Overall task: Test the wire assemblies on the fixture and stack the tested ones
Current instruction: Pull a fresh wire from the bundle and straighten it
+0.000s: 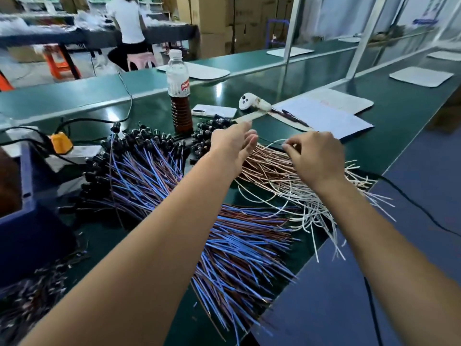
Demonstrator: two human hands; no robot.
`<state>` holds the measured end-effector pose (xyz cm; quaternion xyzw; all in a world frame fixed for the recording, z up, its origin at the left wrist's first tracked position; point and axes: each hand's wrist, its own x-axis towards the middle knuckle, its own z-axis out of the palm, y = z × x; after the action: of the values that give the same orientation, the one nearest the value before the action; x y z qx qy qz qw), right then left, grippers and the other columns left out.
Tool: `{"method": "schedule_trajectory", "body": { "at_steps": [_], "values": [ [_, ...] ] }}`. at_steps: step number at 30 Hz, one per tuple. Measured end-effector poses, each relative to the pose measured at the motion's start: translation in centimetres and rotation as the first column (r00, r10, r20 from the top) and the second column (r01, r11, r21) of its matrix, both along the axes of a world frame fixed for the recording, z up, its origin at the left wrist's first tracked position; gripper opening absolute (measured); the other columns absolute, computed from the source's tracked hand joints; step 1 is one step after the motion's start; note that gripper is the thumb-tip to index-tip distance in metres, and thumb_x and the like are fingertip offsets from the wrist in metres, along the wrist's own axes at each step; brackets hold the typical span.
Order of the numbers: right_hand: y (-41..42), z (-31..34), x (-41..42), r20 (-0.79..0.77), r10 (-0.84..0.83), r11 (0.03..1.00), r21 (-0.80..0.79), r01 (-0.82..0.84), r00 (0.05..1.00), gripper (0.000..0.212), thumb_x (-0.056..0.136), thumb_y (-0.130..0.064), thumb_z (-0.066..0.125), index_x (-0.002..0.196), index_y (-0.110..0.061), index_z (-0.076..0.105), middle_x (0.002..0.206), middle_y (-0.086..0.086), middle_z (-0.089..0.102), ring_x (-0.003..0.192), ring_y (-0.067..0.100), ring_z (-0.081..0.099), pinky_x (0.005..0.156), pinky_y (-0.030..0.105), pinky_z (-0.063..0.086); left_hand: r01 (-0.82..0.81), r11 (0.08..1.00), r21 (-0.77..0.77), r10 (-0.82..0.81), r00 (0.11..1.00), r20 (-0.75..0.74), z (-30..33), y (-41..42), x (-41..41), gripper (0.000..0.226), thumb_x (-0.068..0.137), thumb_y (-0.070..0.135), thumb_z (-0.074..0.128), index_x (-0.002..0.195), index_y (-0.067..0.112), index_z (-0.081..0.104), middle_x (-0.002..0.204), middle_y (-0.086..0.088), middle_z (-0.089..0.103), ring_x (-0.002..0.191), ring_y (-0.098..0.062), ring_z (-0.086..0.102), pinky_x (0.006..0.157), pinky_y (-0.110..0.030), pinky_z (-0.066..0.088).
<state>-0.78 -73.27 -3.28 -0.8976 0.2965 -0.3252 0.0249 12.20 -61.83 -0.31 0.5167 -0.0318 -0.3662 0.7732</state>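
Right hand pinching one white lead from the white-and-copper wire pile on the green worktop, left hand grip wide above it; likely risk of neighbouring strands snagging and dragging along.

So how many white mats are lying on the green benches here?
5: one behind the bottle, one under the papers, one at the right, one mid-back, one at the far right edge. Another may sit farther back.
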Motion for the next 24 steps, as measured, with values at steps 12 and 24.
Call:
{"method": "schedule_trajectory", "body": {
  "at_steps": [12, 24],
  "values": [
    [1.1, -0.2, 1.8, -0.117, -0.067, 0.981, 0.171, 0.086, 0.991, 0.011, 0.090, -0.020, 0.075, 0.098, -0.021, 0.082, 0.100, 0.009, 0.077, 0.097, 0.034, 0.070, 0.084, 0.040, 0.059, -0.082, 0.991, -0.109, 0.098, 0.984, 0.148, -1.4, 1.8, -1.5, 0.049, 0.101, 0.007, 0.062, 0.144, 0.002, 0.040, 0.112, -0.016, 0.059, 0.093, -0.024, 0.069, 0.088, -0.033, 0.062],
    [17.8, 4.0, 6.6, -0.120, 0.384, 0.915, 0.185, -0.359, 0.916, 0.012, 0.087, -0.022, 0.068, 0.088, -0.012, 0.075, 0.087, 0.015, 0.074, 0.089, 0.038, 0.071, 0.066, 0.029, 0.042, -0.197, 0.977, -0.082, 0.208, 0.791, 0.575, 0.7, 17.4, -2.7, 0.005, 0.096, 0.009, 0.065, 0.091, 0.009, 0.066, 0.074, -0.006, 0.068, 0.056, -0.011, 0.060, 0.052, -0.022, 0.050]
  ]
}}
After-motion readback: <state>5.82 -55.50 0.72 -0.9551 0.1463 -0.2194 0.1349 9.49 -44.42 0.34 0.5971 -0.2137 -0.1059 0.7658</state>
